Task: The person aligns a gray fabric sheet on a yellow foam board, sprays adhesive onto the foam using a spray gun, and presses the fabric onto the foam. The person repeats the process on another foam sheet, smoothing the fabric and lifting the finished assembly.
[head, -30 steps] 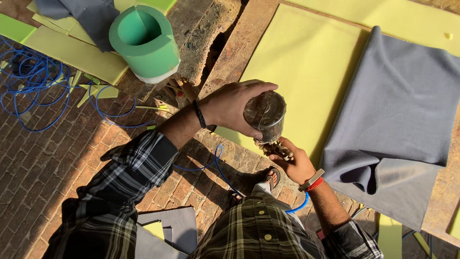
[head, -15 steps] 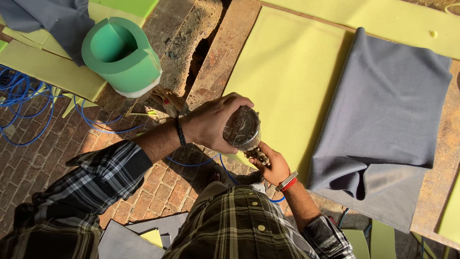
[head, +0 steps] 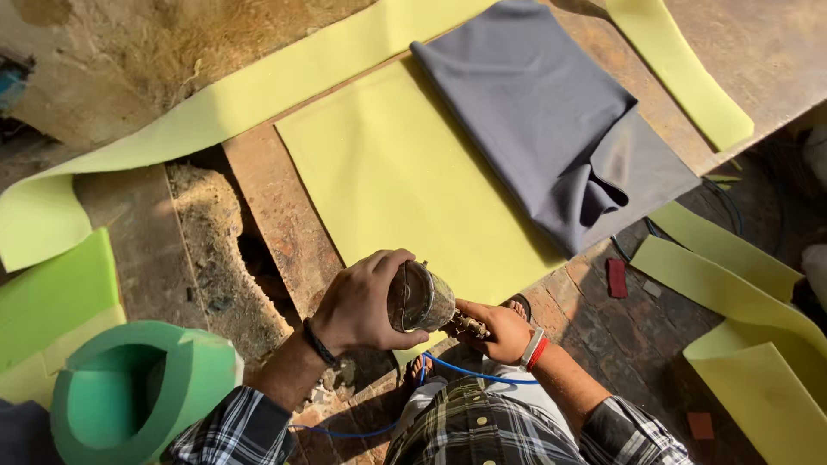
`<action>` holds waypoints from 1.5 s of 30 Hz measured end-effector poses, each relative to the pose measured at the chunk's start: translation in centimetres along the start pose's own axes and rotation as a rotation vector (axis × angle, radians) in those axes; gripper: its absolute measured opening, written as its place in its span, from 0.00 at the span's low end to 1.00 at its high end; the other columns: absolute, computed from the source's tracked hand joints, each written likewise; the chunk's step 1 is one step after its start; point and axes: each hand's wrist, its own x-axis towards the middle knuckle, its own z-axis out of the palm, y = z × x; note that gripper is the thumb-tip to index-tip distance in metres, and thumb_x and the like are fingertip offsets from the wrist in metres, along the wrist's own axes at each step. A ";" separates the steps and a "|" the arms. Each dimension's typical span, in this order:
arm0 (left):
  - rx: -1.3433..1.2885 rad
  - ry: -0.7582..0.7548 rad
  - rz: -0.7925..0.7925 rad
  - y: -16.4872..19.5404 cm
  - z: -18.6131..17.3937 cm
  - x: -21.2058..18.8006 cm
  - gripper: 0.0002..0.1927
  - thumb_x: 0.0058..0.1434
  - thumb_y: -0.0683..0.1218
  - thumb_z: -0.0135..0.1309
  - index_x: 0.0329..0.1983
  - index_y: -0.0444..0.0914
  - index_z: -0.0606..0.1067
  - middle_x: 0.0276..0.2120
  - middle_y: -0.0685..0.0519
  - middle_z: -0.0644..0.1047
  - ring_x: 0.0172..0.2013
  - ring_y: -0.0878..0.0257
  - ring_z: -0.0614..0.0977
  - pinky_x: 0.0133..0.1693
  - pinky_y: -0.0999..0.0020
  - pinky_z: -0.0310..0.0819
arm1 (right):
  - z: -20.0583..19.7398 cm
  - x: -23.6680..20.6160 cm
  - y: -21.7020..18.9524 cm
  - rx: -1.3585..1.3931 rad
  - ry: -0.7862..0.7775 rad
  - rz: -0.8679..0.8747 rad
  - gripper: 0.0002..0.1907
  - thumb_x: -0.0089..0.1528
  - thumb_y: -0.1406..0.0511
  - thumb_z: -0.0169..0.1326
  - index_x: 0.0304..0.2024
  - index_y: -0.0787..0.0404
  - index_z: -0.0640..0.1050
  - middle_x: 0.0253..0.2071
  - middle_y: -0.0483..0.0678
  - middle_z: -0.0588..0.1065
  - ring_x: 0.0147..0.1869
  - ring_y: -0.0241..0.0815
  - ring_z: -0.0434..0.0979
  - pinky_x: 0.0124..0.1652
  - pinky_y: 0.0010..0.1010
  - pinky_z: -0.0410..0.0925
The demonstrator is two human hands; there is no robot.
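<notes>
The metal spray-gun cup [head: 419, 298] sits at the near edge of the worktop [head: 276, 207], just over the yellow-green foam sheet [head: 405, 181]; the left hand [head: 362, 303] wraps it from the left, fingers [head: 392, 260] curled and clamped on its side; the right hand [head: 498, 331] grips the gun's body beneath the cup, fingers closed round it, wrist bent inward; a blue hose [head: 465, 370] trails below; grey fabric [head: 551, 129] lies folded across the foam's far side; a green foam roll [head: 142, 392] stands at lower left.
</notes>
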 end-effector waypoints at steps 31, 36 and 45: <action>-0.477 -0.990 1.116 46.6 20.1 -10.7 0.51 0.47 0.74 0.59 0.63 0.32 0.71 0.51 0.43 0.79 0.52 0.53 0.81 0.54 0.58 0.75 | 31.8 -47.6 -22.3 0.277 1.369 0.833 0.24 0.62 0.62 0.64 0.59 0.53 0.73 0.43 0.49 0.82 0.46 0.43 0.85 0.46 0.36 0.75; -1.269 -0.977 0.510 43.1 21.4 -12.2 0.52 0.62 0.76 0.56 0.71 0.30 0.67 0.56 0.41 0.77 0.60 0.50 0.78 0.67 0.53 0.69 | 34.4 -51.0 -20.0 0.197 1.480 0.589 0.21 0.64 0.65 0.61 0.59 0.56 0.73 0.45 0.49 0.81 0.48 0.43 0.84 0.47 0.35 0.76; -1.803 -0.287 -0.483 14.9 18.6 -18.8 0.55 0.65 0.81 0.28 0.68 0.29 0.68 0.58 0.35 0.75 0.56 0.47 0.79 0.58 0.52 0.75 | 37.3 -47.5 -15.1 0.002 1.594 0.577 0.17 0.63 0.68 0.63 0.53 0.60 0.76 0.39 0.48 0.82 0.39 0.38 0.84 0.36 0.30 0.75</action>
